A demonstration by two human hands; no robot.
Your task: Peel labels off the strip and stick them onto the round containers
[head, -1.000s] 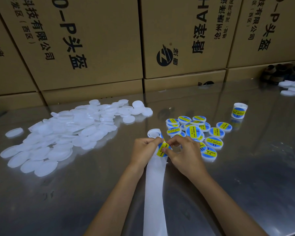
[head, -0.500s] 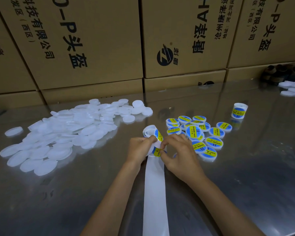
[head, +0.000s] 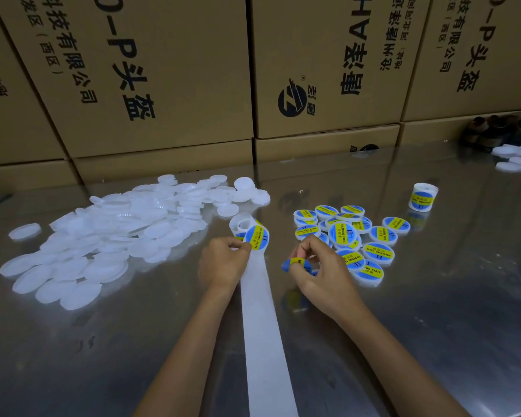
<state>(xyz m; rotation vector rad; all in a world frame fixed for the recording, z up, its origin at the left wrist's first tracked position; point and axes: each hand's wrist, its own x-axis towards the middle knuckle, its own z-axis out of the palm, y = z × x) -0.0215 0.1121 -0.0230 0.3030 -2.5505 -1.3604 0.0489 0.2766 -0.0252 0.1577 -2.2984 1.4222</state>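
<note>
Left hand (head: 223, 263) curled, pinching the white label strip (head: 260, 320) at its roll end; right hand (head: 319, 272) curled, fingertips pinching one peeled blue-yellow label (head: 297, 262).

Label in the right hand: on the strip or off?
Off: the right hand pinches the label apart from the strip.

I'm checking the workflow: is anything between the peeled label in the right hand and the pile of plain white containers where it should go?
Yes. The left hand, gripping the label strip, sits between the peeled label in the right hand and the plain white containers.
</note>
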